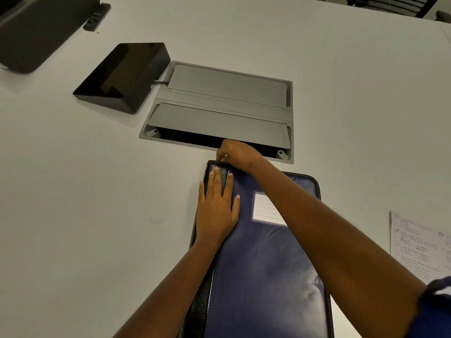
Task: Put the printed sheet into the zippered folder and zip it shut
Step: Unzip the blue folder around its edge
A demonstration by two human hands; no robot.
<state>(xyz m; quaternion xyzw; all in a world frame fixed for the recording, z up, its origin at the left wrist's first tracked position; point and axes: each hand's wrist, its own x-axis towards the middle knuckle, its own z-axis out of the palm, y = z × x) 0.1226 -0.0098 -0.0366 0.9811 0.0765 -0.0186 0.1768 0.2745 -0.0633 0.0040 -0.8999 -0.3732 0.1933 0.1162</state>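
A dark blue zippered folder [263, 259] with black trim and a white label window lies flat on the white table, its long side running away from me. My left hand [216, 211] rests flat and spread on its far left part, fingers reaching the black spine. My right hand [238, 152] is at the folder's far left corner, fingers pinched on the small metal zipper pull. A printed sheet [419, 247] lies on the table to the right of the folder, partly cut off by the frame edge.
A grey recessed cable box [219, 103] with two lids sits in the table [85, 203] just beyond the folder, its near lid ajar. A black slanted device [122, 76] stands left of it. A larger dark object [36, 30] occupies the far left corner.
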